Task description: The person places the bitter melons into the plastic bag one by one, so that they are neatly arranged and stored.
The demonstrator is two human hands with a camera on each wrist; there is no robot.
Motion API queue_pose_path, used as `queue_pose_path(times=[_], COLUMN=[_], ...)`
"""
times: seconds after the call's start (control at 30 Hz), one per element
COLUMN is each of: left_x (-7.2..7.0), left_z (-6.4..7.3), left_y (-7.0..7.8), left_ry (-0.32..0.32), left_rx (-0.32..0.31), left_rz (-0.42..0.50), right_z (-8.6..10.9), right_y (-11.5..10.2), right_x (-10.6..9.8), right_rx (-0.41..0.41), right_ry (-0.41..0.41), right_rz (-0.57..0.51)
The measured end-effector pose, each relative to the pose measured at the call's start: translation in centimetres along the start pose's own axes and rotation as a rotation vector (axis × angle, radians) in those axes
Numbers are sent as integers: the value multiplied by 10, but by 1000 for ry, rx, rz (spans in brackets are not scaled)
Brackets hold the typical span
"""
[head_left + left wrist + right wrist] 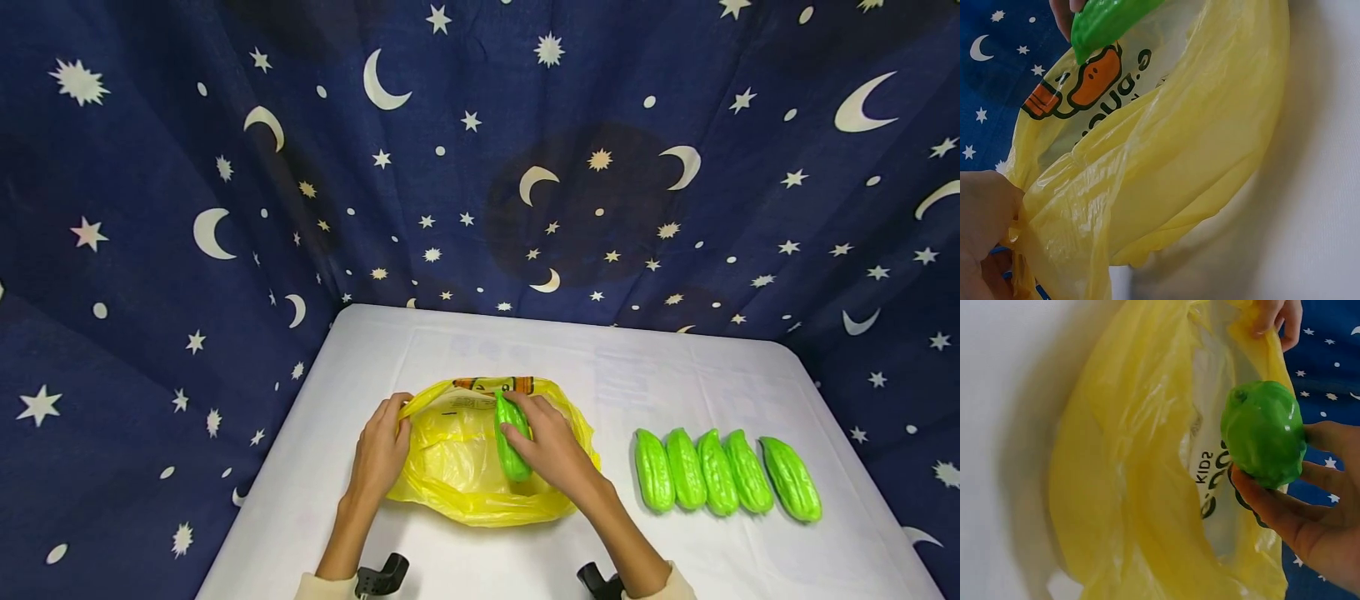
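A yellow plastic bag [450, 504] with a printed cartoon lies on the white table, its mouth spread wide. My left hand [381, 450] pinches the bag's left rim; in the left wrist view the thin plastic bunches at the fingers [991, 206]. With thumb and fingers, my right hand [551, 442] grips a glossy green bitter melon [512, 442] at the bag's mouth, toward its right side. In the right wrist view the bitter melon [1263, 434] shows its blunt end, and the fingertips press its side.
To the right of the bag, several more green bitter melons [717, 473] lie in a row, the rightmost slightly apart and tilted. The white table [315, 400] is bordered by a dark blue curtain [465, 208] with moons and stars at the back and sides.
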State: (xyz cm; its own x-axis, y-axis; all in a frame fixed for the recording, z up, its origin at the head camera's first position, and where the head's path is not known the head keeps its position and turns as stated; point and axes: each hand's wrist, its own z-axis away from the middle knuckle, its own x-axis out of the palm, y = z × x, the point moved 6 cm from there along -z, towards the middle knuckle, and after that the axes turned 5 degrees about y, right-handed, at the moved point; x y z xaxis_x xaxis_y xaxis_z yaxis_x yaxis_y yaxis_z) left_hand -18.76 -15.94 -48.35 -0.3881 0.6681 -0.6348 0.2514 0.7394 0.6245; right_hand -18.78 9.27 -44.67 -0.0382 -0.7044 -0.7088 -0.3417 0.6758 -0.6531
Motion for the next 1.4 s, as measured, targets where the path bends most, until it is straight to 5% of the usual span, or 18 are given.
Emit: queue_pose_path(times=[0.4,1.0,1.4], left_x=[-2,-1,2], left_z=[0,3,1], left_y=[-2,-6,-3], left_ry=[0,0,-17], left_rx=[0,-1,7], left_rz=[9,28,37], right_z=[-14,-16,-29], right_y=[-3,8,-3], right_x=[33,91,110], right_rx=[24,167,230], right_ry=[-131,-170,-134], right_rz=[-127,-284,-364])
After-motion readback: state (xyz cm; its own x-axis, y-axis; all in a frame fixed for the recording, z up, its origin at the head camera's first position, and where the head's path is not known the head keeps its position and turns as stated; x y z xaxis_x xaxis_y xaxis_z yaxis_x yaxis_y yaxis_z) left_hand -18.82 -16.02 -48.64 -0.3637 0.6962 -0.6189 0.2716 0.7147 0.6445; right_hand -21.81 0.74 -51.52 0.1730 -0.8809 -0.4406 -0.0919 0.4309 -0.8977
